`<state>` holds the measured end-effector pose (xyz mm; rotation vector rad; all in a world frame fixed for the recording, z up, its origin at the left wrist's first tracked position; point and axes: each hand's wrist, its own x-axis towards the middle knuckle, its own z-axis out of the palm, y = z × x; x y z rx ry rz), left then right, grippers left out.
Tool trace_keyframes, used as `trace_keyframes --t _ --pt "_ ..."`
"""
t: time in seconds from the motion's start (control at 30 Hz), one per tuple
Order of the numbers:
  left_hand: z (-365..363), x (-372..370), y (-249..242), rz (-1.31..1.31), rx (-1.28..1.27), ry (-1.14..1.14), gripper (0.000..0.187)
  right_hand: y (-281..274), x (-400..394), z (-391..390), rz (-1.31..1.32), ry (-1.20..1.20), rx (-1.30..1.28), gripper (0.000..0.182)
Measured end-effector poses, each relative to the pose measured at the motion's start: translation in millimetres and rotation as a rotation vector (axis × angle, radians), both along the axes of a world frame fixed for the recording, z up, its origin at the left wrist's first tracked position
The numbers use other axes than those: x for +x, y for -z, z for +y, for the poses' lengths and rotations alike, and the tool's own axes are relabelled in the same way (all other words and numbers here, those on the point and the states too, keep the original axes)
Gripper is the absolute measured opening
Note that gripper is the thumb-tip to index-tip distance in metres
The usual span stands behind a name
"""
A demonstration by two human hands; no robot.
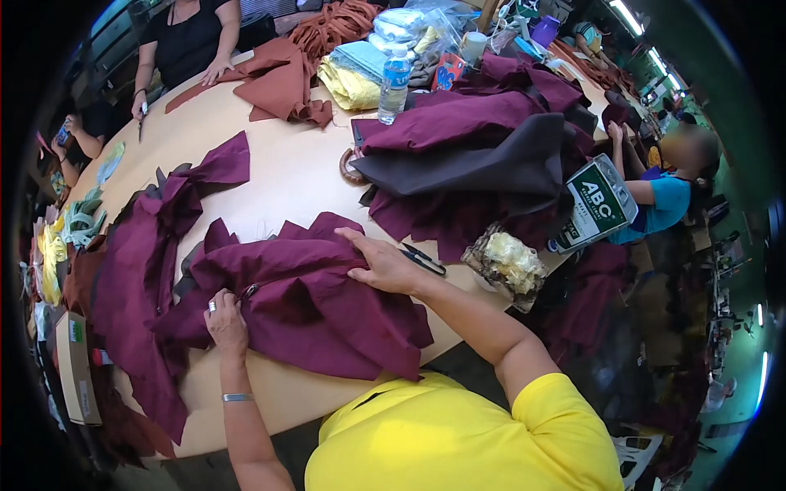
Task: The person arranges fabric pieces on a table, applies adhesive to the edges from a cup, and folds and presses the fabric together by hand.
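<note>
A maroon fabric garment piece (315,299) lies spread in front of me at the table's near edge. My left hand (227,322), with a ring and a bracelet, has its fingers curled on the left part of the cloth, gripping it. Close to those fingertips is a small dark item (250,290), perhaps a zipper pull; I cannot make it out. My right hand (383,263) rests on the upper right of the cloth, fingers stretched and thumb apart. Dark-handled thread snips (424,259) lie just beyond the right wrist. Another maroon piece (139,258) lies to the left.
A tall maroon and black fabric pile (483,155) stands beyond my right hand, beside a water bottle (394,86). An ABC-labelled container (598,203) and a crumpled plastic bundle (509,260) sit at the right edge. Across the table (315,159), a person (188,41) touches rust-coloured cloth (274,78).
</note>
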<state>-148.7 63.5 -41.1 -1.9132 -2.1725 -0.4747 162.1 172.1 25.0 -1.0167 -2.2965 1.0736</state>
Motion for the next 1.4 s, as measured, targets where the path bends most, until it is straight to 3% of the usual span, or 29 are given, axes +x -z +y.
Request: trace_keyframes --t 0.1,0.2,0.3,0.33,0.4,0.43,0.5,0.57,0.6,0.63,0.73,0.77,0.87,0.93,1.0,1.03,1.07,1.1,1.17,1.23,1.27,1.3,1.4 --pt "-5.4 -16.1 -17.7 -0.159 0.088 0.012 0.014 -15.2 -4.2 5.1 -0.062 -0.067 0.167 0.068" --pt "-18.7 -32.6 -66.5 -0.347 0.155 -0.020 0.011 -42.7 -7.6 4.2 -0.215 -0.130 0.148 0.068" --pt "-37.4 -37.3 -124.1 -0.291 0.303 -0.009 0.015 -73.0 -21.3 -2.1 -0.459 -0.177 0.442 0.071" --pt "-46.9 -40.5 -141.0 -0.146 0.403 0.010 0.015 -80.0 -21.7 -2.7 -0.261 -0.078 0.647 0.070" --pt "-66.8 -44.0 -156.0 -0.306 0.750 0.066 0.012 -100.5 -22.5 0.8 0.194 0.142 1.001 0.067" --pt "-71.4 -41.6 -158.0 -0.291 0.765 0.074 0.011 -103.1 -23.5 2.5 0.369 0.164 1.016 0.068" --pt "-76.7 -44.1 -149.8 -0.198 0.668 0.084 0.011 -81.0 -40.1 14.4 0.237 0.066 0.988 0.064" --pt "-73.1 -54.8 -122.5 -0.176 0.347 0.106 0.018 -37.0 -52.7 31.7 -0.214 -0.115 0.835 0.062" --pt "-74.7 -54.1 -119.3 -0.136 0.284 0.117 0.022 -37.5 -50.6 34.3 -0.240 -0.147 0.937 0.059" --pt "-77.0 -52.3 -118.2 -0.097 0.224 0.119 0.025 -53.1 -49.3 33.4 -0.143 -0.088 0.992 0.059" --pt "-88.0 -51.1 -151.3 0.089 0.460 -0.035 0.031 -101.7 -46.9 23.0 0.199 0.087 1.095 0.061" --pt "-88.9 -47.9 -158.2 0.165 0.468 -0.079 0.037 -90.6 -49.3 27.9 0.014 0.001 1.015 0.061" --pt "-89.7 -48.5 -143.4 -0.066 -0.187 -0.147 0.040 -52.3 -56.9 42.6 -0.435 -0.282 0.691 0.063" --pt "-98.3 -54.8 -142.3 -0.307 -0.096 -0.090 0.032 -71.0 -55.6 40.9 -0.344 -0.187 0.816 0.061" --pt "-108.9 -46.8 -161.9 -0.521 0.020 -0.108 0.028 -101.6 -51.0 31.6 -0.020 -0.011 0.770 0.076" --pt "-116.3 -39.8 -172.1 -0.630 0.064 -0.116 0.027 -109.7 -51.7 27.6 0.051 -0.079 0.805 0.085" --pt "-124.3 -36.2 -180.3 -0.737 0.112 -0.119 0.027 -114.3 -51.3 22.4 -0.095 -0.188 0.584 0.087" --pt "-134.2 -37.1 -184.9 -0.955 -0.092 -0.118 0.026 -105.0 -50.7 29.7 -0.065 -0.393 0.395 0.088" --pt "-155.5 -51.6 -179.8 -1.185 -0.339 -0.002 0.029 -124.1 -54.1 44.3 -0.379 -0.561 -0.208 0.085" --pt "-170.8 -61.8 -178.0 -1.056 -0.425 -0.022 0.029 -132.9 -63.7 58.0 -0.222 -0.711 -0.469 0.081" --pt "-174.2 -63.1 -179.1 -0.940 -0.416 -0.061 0.029 -145.2 -78.4 60.0 -0.250 -0.715 -0.471 0.078" --pt "-175.7 -64.3 -181.9 -0.823 -0.418 -0.095 0.029 -145.8 -97.3 69.5 -0.409 -0.811 -0.205 0.074" --pt "-168.7 -84.2 -192.2 -0.366 -0.251 -0.419 0.031 -132.4 -176.2 85.2 -0.568 -0.704 0.484 0.058"
